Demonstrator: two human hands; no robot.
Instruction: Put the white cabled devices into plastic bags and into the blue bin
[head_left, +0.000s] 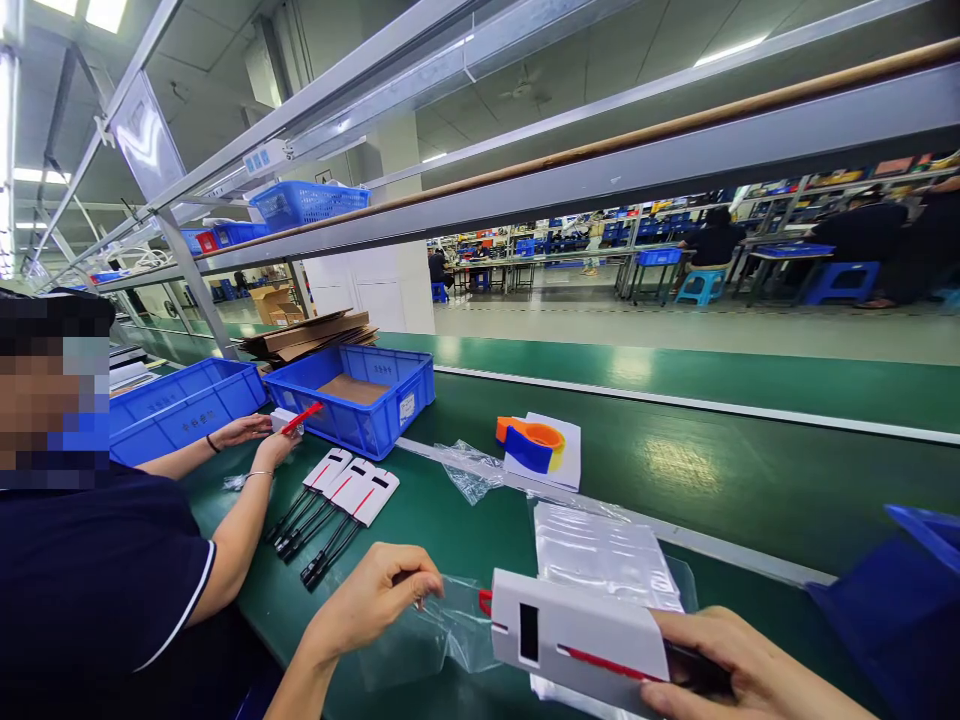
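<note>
White boxy device (600, 630) faces crinkled clear bag (466, 632).

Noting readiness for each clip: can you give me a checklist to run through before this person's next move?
1. Right hand grips the white-sleeved item: ok, fingers at its black end.
2. Left hand has the clear bag: ok, fingertips at its edge.
3. Red tip lined up with the bag's opening: cannot tell, they overlap in view.
4. More bags nearby: ok, a stack of clear bags lies partly behind the item.
5. Co-worker's hands out of the way: ok, by the blue bin.
</note>
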